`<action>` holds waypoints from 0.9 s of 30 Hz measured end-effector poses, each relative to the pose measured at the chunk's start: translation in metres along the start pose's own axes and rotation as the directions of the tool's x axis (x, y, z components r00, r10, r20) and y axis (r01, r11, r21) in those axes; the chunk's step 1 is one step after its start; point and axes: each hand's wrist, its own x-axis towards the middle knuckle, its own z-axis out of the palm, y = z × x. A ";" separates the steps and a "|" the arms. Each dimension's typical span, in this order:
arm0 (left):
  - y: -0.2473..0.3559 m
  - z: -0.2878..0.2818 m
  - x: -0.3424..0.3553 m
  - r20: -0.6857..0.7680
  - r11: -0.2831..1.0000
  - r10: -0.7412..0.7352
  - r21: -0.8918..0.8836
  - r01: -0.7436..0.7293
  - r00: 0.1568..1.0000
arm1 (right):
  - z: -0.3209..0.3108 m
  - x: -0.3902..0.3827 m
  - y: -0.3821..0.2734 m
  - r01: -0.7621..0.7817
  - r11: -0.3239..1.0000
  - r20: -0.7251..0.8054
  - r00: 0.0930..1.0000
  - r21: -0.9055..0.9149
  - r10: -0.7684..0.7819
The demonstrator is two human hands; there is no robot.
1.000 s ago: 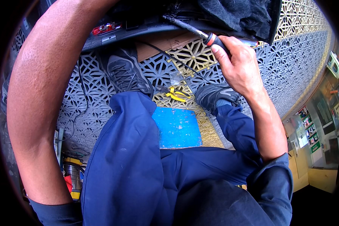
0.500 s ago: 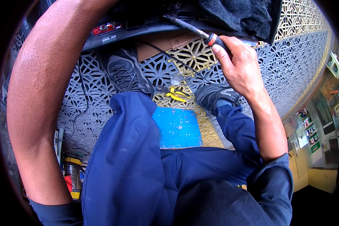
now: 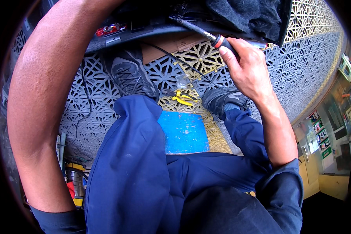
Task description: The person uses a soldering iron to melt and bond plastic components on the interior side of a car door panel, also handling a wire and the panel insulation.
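Note:
My right hand (image 3: 250, 70) is closed around the black handle of a soldering iron (image 3: 199, 30), which has an orange band and a long, sooty metal shaft. The shaft points up and left, and its tip rests at or close to a dark, scorched-looking spot (image 3: 179, 9) on a black plastic part (image 3: 152, 33). My left forearm (image 3: 39, 97) rises along the left side and leaves at the top edge, so the left hand is out of sight. A small red tool (image 3: 109, 29) lies on the plastic part, beside that forearm.
Yellow-handled pliers (image 3: 181, 98) lie on the latticed floor tiles (image 3: 101, 89) between my shoes. A blue board (image 3: 185, 132) is below me. Dark cloth (image 3: 245, 15) covers the plastic part's right side. A black cord (image 3: 191, 69) crosses the floor; yellow-and-metal tools (image 3: 77, 183) lie at lower left.
Almost nothing differs. My right hand keeps its grip on the soldering iron and has shifted only very slightly.

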 end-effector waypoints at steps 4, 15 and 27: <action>-0.004 0.005 0.003 0.008 1.000 0.001 0.000 -0.001 1.000 | -0.003 -0.001 -0.001 -0.016 1.000 0.015 1.000 -0.012 0.017; -0.004 0.004 0.002 0.013 1.000 -0.003 -0.007 0.003 1.000 | -0.006 -0.002 -0.002 -0.005 1.000 0.003 1.000 -0.027 0.005; -0.004 0.003 0.002 0.025 1.000 -0.008 -0.014 0.009 1.000 | -0.005 0.001 -0.001 0.002 1.000 -0.009 1.000 -0.028 -0.003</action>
